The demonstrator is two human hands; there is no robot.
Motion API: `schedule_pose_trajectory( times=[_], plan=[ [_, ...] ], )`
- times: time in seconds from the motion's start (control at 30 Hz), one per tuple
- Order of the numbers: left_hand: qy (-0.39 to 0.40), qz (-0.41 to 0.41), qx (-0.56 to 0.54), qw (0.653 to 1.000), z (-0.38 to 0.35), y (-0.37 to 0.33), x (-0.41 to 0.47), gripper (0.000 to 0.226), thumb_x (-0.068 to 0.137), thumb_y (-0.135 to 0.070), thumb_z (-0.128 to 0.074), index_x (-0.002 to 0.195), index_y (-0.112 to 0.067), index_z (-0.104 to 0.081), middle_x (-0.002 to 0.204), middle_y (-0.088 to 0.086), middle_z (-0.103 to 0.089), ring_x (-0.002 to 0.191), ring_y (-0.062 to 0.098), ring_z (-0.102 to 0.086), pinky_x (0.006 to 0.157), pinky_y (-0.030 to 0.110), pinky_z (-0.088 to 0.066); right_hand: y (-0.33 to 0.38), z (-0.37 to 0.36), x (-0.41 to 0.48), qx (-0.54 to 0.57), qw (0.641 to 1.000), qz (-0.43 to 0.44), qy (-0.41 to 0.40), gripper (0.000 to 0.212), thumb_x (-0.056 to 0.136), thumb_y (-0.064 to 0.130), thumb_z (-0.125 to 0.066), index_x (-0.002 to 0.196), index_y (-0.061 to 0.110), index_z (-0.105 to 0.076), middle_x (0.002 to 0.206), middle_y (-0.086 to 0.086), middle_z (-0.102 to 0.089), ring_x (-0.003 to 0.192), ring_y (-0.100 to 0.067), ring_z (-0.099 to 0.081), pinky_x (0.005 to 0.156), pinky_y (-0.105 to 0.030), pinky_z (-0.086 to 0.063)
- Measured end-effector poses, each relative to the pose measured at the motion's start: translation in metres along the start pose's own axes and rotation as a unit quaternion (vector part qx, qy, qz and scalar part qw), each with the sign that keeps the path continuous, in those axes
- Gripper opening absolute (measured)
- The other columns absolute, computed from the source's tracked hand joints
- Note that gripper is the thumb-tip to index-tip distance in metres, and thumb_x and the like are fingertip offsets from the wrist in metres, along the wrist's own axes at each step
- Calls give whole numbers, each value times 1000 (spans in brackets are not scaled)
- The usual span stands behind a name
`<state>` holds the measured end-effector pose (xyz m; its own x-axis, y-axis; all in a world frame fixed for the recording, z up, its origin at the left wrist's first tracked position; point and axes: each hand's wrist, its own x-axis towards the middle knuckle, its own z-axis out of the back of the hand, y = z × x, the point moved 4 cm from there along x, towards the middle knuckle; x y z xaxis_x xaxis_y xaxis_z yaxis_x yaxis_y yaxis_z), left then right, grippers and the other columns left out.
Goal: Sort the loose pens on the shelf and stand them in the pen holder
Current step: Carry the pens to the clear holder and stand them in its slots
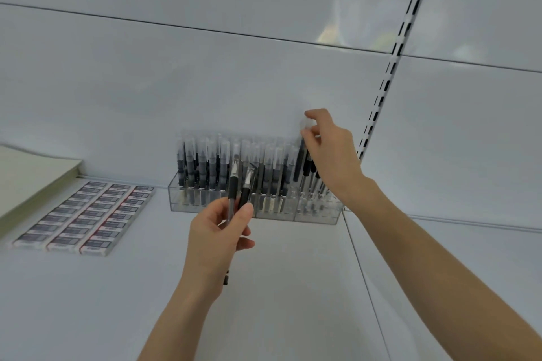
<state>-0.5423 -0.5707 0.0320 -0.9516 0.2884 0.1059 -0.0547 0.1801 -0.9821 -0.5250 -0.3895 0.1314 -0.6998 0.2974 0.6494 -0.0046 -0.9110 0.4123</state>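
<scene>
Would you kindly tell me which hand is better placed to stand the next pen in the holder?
The right hand, probably: it pinches a pen upright at the right end of the holder. The left hand grips two pens in front of it.

Left hand (218,231) grips low; right hand (328,143) pinches higher.

We were in a stationery shop: a white metal shelf (278,287) with a slotted upright rail (390,67) carried a clear acrylic pen holder (187,199) packed with identical capped black pens (202,167), near rows of identical boxed erasers (88,214).
</scene>
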Motion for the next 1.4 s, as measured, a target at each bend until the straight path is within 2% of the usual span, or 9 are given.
schedule_pose_trajectory(
  times=[0.23, 0.4, 0.63, 0.87, 0.93, 1.03, 1.23, 1.4],
  plan=[
    [7, 0, -3, 1000, -1, 1, 1, 10, 85, -11, -62, 78, -4, -62, 57, 4, -50, 46, 4, -50, 47, 18, -50, 2, 1, -2, 11, 1000, -12, 7, 29, 96, 8, -44, 124, 4, -46, 91, -30, -63, 84, -41, -60, 74, -52, -49],
    [8, 4, -8, 1000, -1, 2, 1, 10, 85, -11, -62, 76, -6, -62, 55, 2, -51, 46, 4, -50, 47, 19, -51, -8, -1, -6, 28, 998, -52, 17, 26, 95, 8, -46, 121, 4, -48, 89, -29, -63, 83, -42, -60, 74, -50, -50],
    [10, 9, -13, 1000, -1, 3, 0, 10, 84, -12, -63, 77, -5, -63, 56, 4, -51, 47, 4, -51, 47, 19, -51, -16, -13, -14, 19, 997, -60, 38, 21, 95, 8, -46, 115, 3, -52, 84, -24, -65, 80, -38, -64, 74, -49, -52],
    [20, 15, -38, 999, -4, 0, -2, 6, 84, -11, -63, 79, -10, -65, 57, 1, -59, 52, 6, -58, 49, 20, -52, -13, -13, -11, -15, 998, -39, 53, 21, 96, 7, -43, 115, 1, -49, 74, -23, -62, 71, -38, -61, 68, -49, -52],
    [25, 16, -41, 999, -5, -1, -3, 6, 84, -11, -62, 80, -10, -65, 57, -1, -61, 53, 6, -59, 49, 20, -52, -11, -13, -9, -32, 997, -27, 59, 21, 95, 4, -42, 113, -1, -50, 73, -21, -59, 63, -32, -53, 67, -47, -50],
    [32, 17, -40, 999, -6, -2, -4, 5, 85, -11, -62, 81, -9, -65, 60, 0, -63, 53, 6, -61, 50, 20, -53, -8, -13, -5, -54, 995, -11, 79, 23, 95, 1, -40, 115, -3, -50, 78, -24, -62, 62, -26, -48, 66, -44, -48],
    [33, 30, -40, 998, -6, 0, -5, 5, 85, -10, -62, 81, -11, -65, 59, -2, -64, 52, 5, -61, 49, 19, -52, -13, -11, 0, -40, 996, -10, 75, 22, 93, 0, -43, 112, -5, -53, 75, -20, -62, 74, -37, -63, 72, -47, -53],
    [31, 37, -41, 998, -6, 1, -5, 5, 84, -10, -62, 81, -13, -65, 59, -1, -64, 52, 6, -61, 49, 19, -53, -15, -21, -6, -30, 994, -28, 105, 25, 94, 2, -42, 116, -4, -54, 91, -24, -66, 72, -27, -56, 74, -42, -52]
  ],
)
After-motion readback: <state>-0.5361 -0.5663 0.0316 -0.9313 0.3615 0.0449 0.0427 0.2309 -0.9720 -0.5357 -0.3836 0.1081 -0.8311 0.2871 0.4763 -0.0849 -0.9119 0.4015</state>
